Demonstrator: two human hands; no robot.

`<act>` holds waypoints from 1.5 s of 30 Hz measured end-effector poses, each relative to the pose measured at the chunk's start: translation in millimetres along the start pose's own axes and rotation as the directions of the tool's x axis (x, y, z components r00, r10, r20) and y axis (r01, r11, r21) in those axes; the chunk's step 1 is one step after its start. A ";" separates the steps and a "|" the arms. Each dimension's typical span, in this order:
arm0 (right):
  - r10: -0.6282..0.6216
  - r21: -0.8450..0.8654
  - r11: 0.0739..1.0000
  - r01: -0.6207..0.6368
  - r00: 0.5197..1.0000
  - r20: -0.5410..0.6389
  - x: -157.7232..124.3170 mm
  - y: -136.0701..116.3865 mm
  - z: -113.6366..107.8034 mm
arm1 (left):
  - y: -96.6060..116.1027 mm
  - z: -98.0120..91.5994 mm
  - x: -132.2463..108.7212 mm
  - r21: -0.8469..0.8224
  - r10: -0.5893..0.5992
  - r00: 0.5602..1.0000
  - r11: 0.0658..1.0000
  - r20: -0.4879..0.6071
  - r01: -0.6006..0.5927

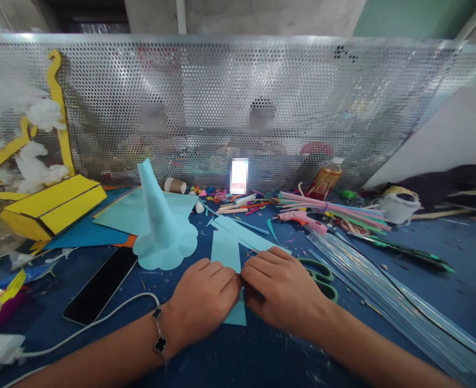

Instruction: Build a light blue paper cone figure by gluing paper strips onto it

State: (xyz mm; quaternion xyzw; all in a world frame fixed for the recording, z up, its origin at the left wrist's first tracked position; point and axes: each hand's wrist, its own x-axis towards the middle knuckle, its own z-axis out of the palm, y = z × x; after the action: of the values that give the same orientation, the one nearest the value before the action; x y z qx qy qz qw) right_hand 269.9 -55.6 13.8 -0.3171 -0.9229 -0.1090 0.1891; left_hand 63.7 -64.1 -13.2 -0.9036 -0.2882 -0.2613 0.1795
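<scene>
Spanning the far side, a perforated metal screen (221, 81) stands behind a blue table (286, 366). On the right, a bundle of clear plastic lengths (383, 302) lies slantwise. Left of centre, a light-blue paper cone (159, 215) stands on a scalloped base, narrow end up.

The left hand (209, 288) and right hand (282, 280) meet near the centre, knuckles up. Fingers of both are curled inward over a light-blue paper strip (225, 250), apparently pinching it; the fingertips are largely hidden, so firmness of hold cannot be confirmed. The strip runs far to near beneath the hands, showing beyond and before them.

Judged on handling: the paper looks thin and would likely crease wherever pressure is uneven. Matched, light pressure from both hands is advised, edges kept aligned, with the fingers working outward in small movements rather than pulling.

Green-handled scissors (327, 278) lie just right of the right hand, partly covered by it; that wrist should be kept from pressing on them.
</scene>
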 end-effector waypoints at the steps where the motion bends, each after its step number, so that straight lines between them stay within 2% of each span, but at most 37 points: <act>1: -0.003 0.006 1.000 0.003 1.000 -0.026 0.1 -0.3 0.3 | 0.1 -0.5 0.4 -0.005 0.006 1.000 1.000 -0.017 -0.006; 5: -0.021 0.027 0.999 0.024 0.994 -0.111 -1.5 4.7 -1.0 | -4.6 -4.1 1.6 -0.042 0.015 0.998 0.999 -0.068 -0.018; 8: -0.020 0.018 1.000 0.022 0.991 -0.131 -4.0 15.6 -6.0 | -16.1 -10.5 0.4 -0.057 0.000 0.998 0.998 -0.067 -0.004; 15: 0.036 -0.128 0.990 -0.058 0.986 -0.164 -15.0 67.6 -25.9 | -59.5 -24.8 -6.7 -0.047 -0.050 0.993 0.998 -0.104 0.046; 18: 0.089 -0.204 0.968 -0.143 0.963 -0.253 -19.8 83.7 -33.0 | -69.4 -24.9 -9.2 0.016 -0.110 0.985 0.994 -0.135 0.113; 20: 0.097 -0.190 0.968 -0.163 0.944 -0.316 -18.8 80.5 -34.0 | -66.5 -22.3 -10.0 0.056 -0.116 0.985 0.991 -0.128 0.124; 22: 0.055 -0.143 0.984 -0.107 0.943 -0.327 -14.1 65.8 -31.0 | -56.4 -18.4 -10.0 0.084 -0.087 0.992 0.992 -0.095 0.095; 25: -0.065 -0.110 0.993 0.039 0.967 -0.248 -5.1 36.9 -22.4 | -37.0 -13.1 -8.8 0.132 -0.002 0.997 0.991 -0.081 0.013; 28: -0.119 -0.119 0.988 0.094 0.967 -0.224 -1.1 20.2 -14.9 | -24.0 -11.8 -6.9 0.175 0.051 0.992 0.984 -0.115 -0.030; 31: -0.132 -0.122 0.987 0.104 0.961 -0.245 -2.3 16.9 -12.0 | -17.8 -13.1 -3.5 0.214 0.078 0.991 0.975 -0.111 -0.052; 35: -0.154 -0.138 0.982 0.126 0.964 -0.218 -3.3 13.7 -11.7 | -11.3 -11.9 1.3 0.231 0.084 0.994 0.971 -0.073 -0.065; 41: -0.141 -0.097 0.988 0.122 0.965 -0.220 -1.7 8.0 -9.9 | -8.5 -9.4 2.6 0.150 0.002 1.000 0.989 0.003 -0.003; 45: -0.139 -0.071 0.989 0.126 0.962 -0.236 -2.5 7.9 -9.7 | -9.5 -8.3 1.8 0.101 -0.007 1.000 0.995 0.001 0.007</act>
State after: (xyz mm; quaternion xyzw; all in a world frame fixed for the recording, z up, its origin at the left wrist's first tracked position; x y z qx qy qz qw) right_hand 279.4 -53.9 22.1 -0.2441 -0.9091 -0.1845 0.2826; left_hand 56.0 -60.0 -3.9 -0.8926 -0.3042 -0.2462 0.2237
